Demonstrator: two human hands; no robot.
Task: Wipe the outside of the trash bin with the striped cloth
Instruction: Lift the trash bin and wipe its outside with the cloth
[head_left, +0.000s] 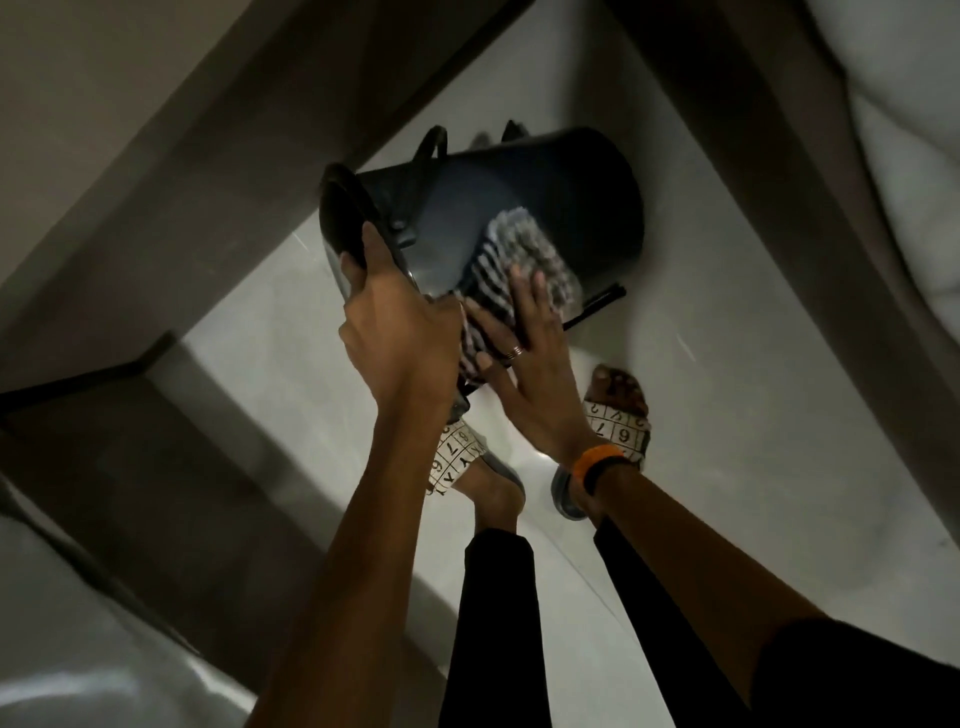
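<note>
A dark round trash bin (566, 187) is tipped on its side above the pale floor, its lid end toward me. My left hand (395, 322) grips the bin's lid rim at the left. My right hand (524, 358) lies flat, fingers spread, pressing the black-and-white striped cloth (519, 260) against the bin's curved side. The cloth's far edge is blurred. Part of the cloth hangs between my two hands. An orange band sits on my right wrist.
My feet in patterned sandals (615, 421) stand on the light tiled floor (727, 389) just below the bin. A brown wall or cabinet (156, 171) runs along the left. A dark panel (779, 156) and pale bedding (904, 130) close off the right.
</note>
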